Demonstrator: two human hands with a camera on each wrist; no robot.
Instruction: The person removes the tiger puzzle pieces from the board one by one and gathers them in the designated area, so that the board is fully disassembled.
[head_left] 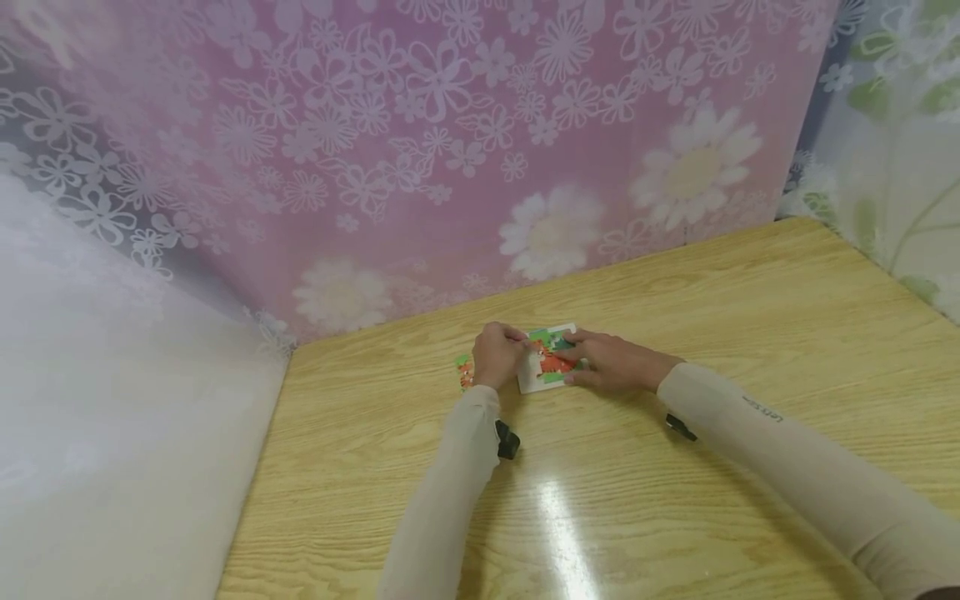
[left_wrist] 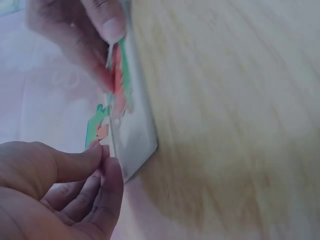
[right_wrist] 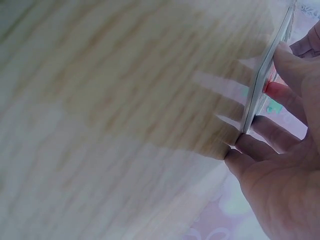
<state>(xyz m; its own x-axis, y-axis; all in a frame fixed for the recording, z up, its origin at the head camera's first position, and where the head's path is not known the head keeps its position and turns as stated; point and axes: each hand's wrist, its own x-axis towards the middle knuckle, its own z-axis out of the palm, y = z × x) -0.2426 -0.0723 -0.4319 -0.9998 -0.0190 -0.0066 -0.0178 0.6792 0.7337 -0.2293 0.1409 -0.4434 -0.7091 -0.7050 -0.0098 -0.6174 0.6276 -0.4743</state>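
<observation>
My left hand pinches a small green and orange puzzle piece between thumb and fingertips, at the left edge of a white-framed puzzle board. An orange tiger on green shows on the board, with a bare white strip at its left side. From the right, my right hand rests on the board, its fingers spread and fairly straight. In the right wrist view its fingertips touch the board's surface and far edge. Another tiger piece lies left of my left hand, partly hidden by it.
The board lies on a wood-grain table. Behind the table hangs a pink flowered curtain, with pale cloth along the left side. A dark wrist device sits at the left cuff and another at the right.
</observation>
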